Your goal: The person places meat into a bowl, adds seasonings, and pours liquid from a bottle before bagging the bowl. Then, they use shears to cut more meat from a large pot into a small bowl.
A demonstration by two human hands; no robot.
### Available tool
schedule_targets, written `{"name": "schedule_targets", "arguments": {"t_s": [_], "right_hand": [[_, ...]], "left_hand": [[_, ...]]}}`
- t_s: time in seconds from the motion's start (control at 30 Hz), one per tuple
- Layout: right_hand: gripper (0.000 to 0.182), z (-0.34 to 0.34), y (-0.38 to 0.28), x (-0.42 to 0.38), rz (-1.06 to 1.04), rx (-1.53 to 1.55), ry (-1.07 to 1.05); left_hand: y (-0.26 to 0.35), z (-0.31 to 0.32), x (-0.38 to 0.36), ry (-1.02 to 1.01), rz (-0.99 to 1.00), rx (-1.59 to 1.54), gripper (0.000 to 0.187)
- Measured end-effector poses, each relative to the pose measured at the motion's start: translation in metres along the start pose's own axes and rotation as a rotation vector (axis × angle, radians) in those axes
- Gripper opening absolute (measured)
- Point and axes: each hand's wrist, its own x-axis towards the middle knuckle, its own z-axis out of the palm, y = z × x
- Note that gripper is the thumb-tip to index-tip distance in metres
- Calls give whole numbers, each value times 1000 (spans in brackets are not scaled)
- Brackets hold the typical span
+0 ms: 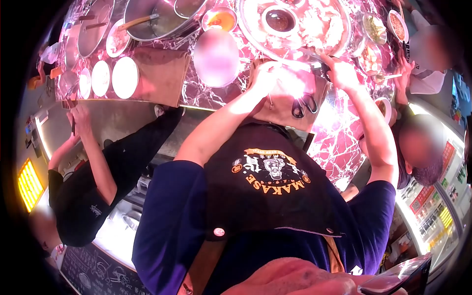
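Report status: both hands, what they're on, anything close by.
Left hand on the glare-washed board, grip unclear. Right hand at the big platter rim, grip unclear. Scissors lie on the board; co-worker's arm off left.

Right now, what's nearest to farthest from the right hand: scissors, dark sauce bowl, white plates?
1. scissors, just beside the right hand.
2. dark sauce bowl, farther ahead, to its left.
3. white plates, far left.
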Motion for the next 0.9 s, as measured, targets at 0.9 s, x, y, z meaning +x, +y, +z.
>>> {"name": "schedule_targets", "arguments": {"t_s": [0.9], "right_hand": [[68, -14, -35, 8, 73, 32, 26]], "left_hand": [[46, -56, 11, -104, -161, -285, 29]]}}
